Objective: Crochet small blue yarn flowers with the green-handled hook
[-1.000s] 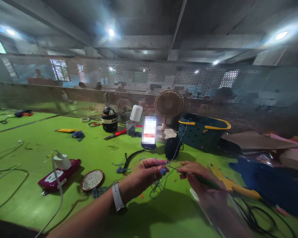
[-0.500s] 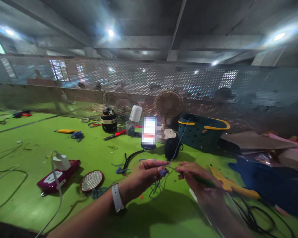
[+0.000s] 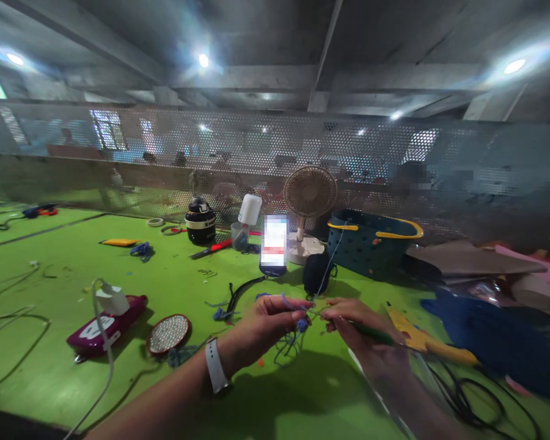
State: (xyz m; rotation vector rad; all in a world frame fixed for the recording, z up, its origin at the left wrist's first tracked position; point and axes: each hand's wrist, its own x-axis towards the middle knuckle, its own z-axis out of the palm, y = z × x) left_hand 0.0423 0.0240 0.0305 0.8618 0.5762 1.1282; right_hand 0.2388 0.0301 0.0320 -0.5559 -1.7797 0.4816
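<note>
My left hand (image 3: 275,318) is closed in a pinch on a small blue-purple crochet piece (image 3: 302,325), which hangs below the fingertips with loose yarn ends (image 3: 288,351) under it. A light blue strand of yarn (image 3: 322,280) climbs from these fingers toward the basket. In my right hand (image 3: 362,324) a crochet hook with a green handle (image 3: 376,333) is gripped; its thin metal shaft points left and meets the yarn at my left fingertips. Behind the hands sits a dark ball of yarn (image 3: 316,275). The hook's tip is too small to make out.
A dark green basket (image 3: 366,250), a fan (image 3: 310,195) and a lit phone (image 3: 274,241) stand behind my hands. Left lie a round pearly-topped object (image 3: 168,333) and a purple power bank (image 3: 105,330) with a cable. A yellow glue gun (image 3: 421,339) lies at right.
The crochet piece hangs slightly lower and further right under my left fingers. The hook and my right hand have shifted only slightly.
</note>
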